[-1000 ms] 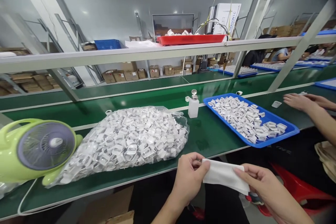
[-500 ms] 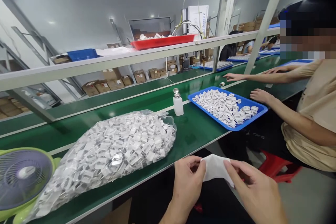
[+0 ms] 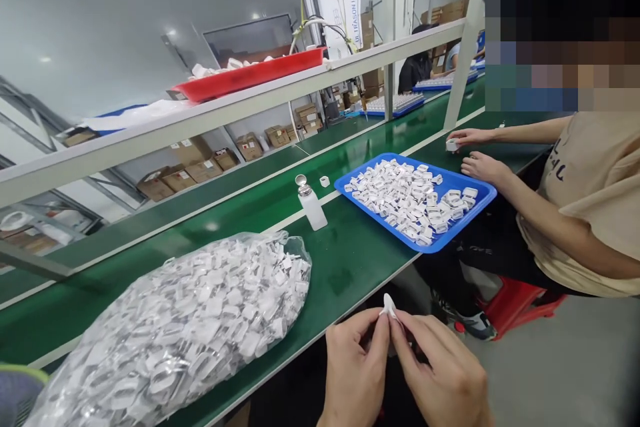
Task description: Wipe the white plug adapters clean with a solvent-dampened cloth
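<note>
My left hand (image 3: 356, 361) and my right hand (image 3: 436, 365) are close together in front of the table's near edge. Thumbs and fingers of both pinch a small white cloth (image 3: 389, 305), which is bunched up with a folded tip showing between them. Most of the cloth is hidden by the fingers. To the left, a clear plastic bag (image 3: 200, 320) full of white plastic parts lies on the green table. Beyond my hands stands a white bottle with a metal cap (image 3: 313, 207). Right of it is a blue tray (image 3: 453, 233) holding many white parts.
At the right sits a person whose hand holds a white part (image 3: 453, 145). A single white part (image 3: 325, 181) lies behind the bottle. Above the table runs a shelf rail (image 3: 250, 98) carrying a red tray (image 3: 255, 77). A fan (image 3: 20, 390) is at the lower left.
My hands have come together, and the cloth, stretched flat between them before, is now folded up. The co-worker's far hand has gripped a white part. The view has shifted and tilted.
</note>
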`<act>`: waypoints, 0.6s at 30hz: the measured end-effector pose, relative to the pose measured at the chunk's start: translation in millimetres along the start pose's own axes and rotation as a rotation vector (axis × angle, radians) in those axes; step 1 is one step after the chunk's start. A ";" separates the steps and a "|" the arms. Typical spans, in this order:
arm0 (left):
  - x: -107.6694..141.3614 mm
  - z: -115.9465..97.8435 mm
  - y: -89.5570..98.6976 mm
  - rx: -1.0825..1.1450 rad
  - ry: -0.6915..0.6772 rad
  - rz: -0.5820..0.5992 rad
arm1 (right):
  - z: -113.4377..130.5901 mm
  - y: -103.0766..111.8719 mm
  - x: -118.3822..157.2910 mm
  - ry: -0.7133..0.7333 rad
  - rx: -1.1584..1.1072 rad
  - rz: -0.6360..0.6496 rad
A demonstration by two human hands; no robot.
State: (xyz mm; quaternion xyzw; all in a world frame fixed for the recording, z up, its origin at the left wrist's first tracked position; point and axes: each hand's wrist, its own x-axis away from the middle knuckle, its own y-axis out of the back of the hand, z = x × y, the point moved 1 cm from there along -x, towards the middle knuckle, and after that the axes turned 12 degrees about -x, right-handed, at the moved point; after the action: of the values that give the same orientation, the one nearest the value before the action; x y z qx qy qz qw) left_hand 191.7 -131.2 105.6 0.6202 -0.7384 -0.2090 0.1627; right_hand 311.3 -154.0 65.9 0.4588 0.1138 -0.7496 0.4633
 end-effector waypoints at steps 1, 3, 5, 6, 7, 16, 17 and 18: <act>-5.9 -2.1 -2.3 -0.017 0.004 0.009 | -6.3 -0.8 -2.3 -0.014 -0.008 0.001; -16.8 -5.9 -6.7 -0.053 0.008 0.027 | -17.2 -2.2 -6.5 -0.034 -0.023 0.002; -26.4 -8.3 -10.3 -0.064 0.005 0.038 | -24.9 -3.3 -9.9 -0.055 -0.031 0.007; -30.6 -8.7 -11.8 -0.056 0.001 0.038 | -27.1 -3.9 -11.4 -0.058 -0.033 0.019; -34.5 -8.6 -13.1 -0.034 -0.003 0.040 | -28.4 -4.5 -12.6 -0.054 -0.031 0.030; -59.2 20.4 -17.9 0.531 0.251 0.060 | -49.2 10.1 -10.1 -0.173 -0.155 0.184; -60.2 24.2 -17.3 0.601 0.296 0.057 | -56.3 12.9 -9.3 -0.322 -0.192 0.149; -60.8 27.6 -16.4 0.673 0.340 0.053 | -63.2 14.2 -8.9 -0.494 -0.243 0.095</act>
State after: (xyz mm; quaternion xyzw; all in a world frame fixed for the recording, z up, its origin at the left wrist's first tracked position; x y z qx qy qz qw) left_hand 202.7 -70.8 74.7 0.6455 -0.7440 0.1553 0.0755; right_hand 360.8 -118.9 41.6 0.2082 0.0647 -0.7970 0.5633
